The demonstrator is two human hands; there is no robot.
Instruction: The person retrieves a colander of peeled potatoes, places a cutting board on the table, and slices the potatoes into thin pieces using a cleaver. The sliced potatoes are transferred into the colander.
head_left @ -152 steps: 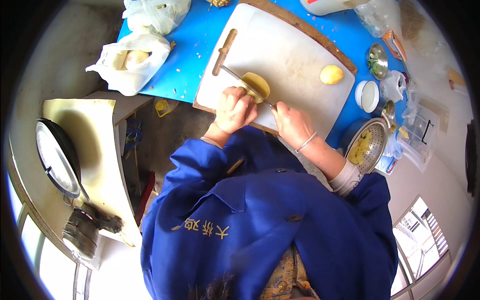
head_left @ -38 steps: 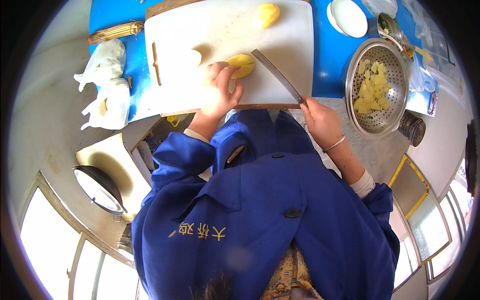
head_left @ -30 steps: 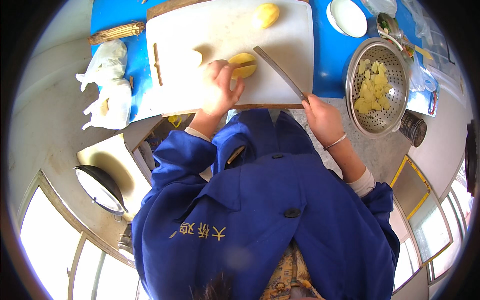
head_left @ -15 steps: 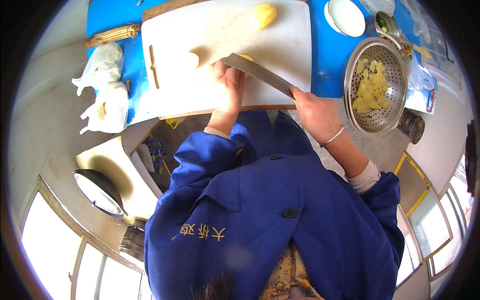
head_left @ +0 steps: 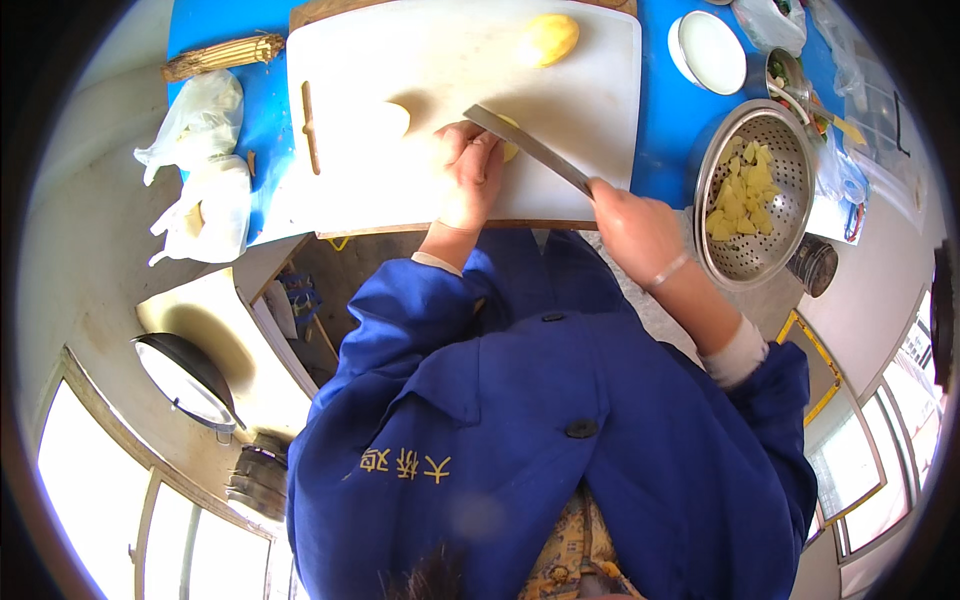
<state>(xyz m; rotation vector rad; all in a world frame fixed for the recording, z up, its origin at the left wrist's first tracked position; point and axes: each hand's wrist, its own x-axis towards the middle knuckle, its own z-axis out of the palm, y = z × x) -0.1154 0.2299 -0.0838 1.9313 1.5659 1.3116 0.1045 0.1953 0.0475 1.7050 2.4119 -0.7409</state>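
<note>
Potato (head_left: 509, 150) sits under clenched left hand (head_left: 470, 175); right hand (head_left: 632, 225) grips knife (head_left: 525, 147).

A working kitchen, by the look of my bench

I'm standing at a blue worktop (head_left: 215, 30) with a big white cutting board (head_left: 420, 70) on it, a peeled potato (head_left: 546, 38) lying at its far edge. On my right a metal colander (head_left: 790, 240) holds cut yellow pieces, with a white bowl (head_left: 708, 48) beyond it. Plastic bags (head_left: 205, 160) sit on my left, and a dark pan (head_left: 185, 385) rests on a low stand by the windows (head_left: 120, 510).
</note>
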